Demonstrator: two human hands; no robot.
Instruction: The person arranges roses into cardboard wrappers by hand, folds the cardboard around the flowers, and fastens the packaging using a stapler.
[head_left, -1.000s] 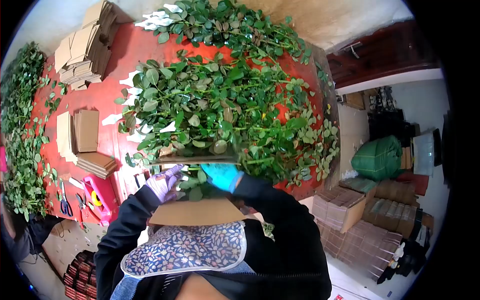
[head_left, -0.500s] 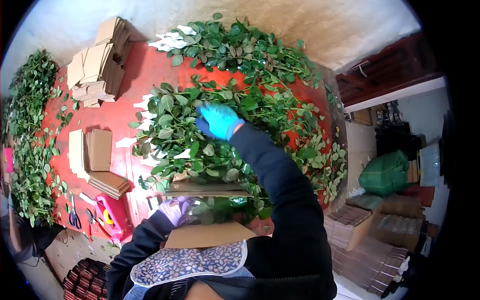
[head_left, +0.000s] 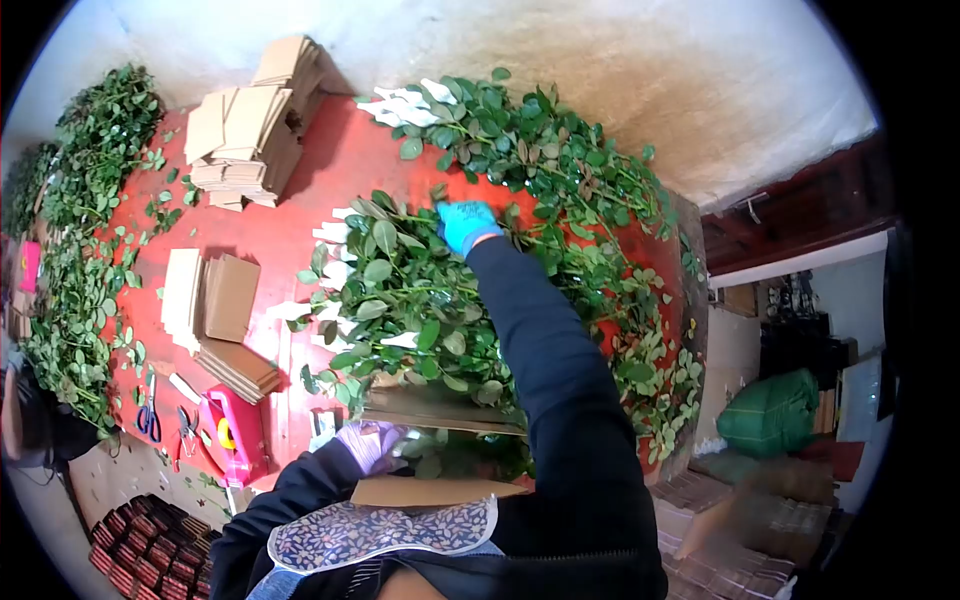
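My right hand (head_left: 467,227), in a blue glove, reaches to the far side of a pile of leafy green stems (head_left: 420,290) with white-wrapped heads at their left ends. Its fingers are curled down at the leaves; what they hold, if anything, is hidden. My left hand (head_left: 370,446), in a light purple glove, is low in front of me at the left end of an upright cardboard piece (head_left: 445,422). Its fingers are bent, and their grip is hard to make out. Another cardboard flap (head_left: 435,491) stands close to my floral apron (head_left: 385,530), with stems between the two pieces.
On the red table (head_left: 290,225) are cardboard stacks (head_left: 245,135), a smaller stack (head_left: 230,297), a pink tape dispenser (head_left: 236,435), scissors (head_left: 148,412) and pliers (head_left: 187,430). More stems lie at the back (head_left: 540,145) and far left (head_left: 80,250).
My right hand has moved from between the cardboard pieces to the far side of the stem pile. My left hand stays near the cardboard. The camera view has shifted.
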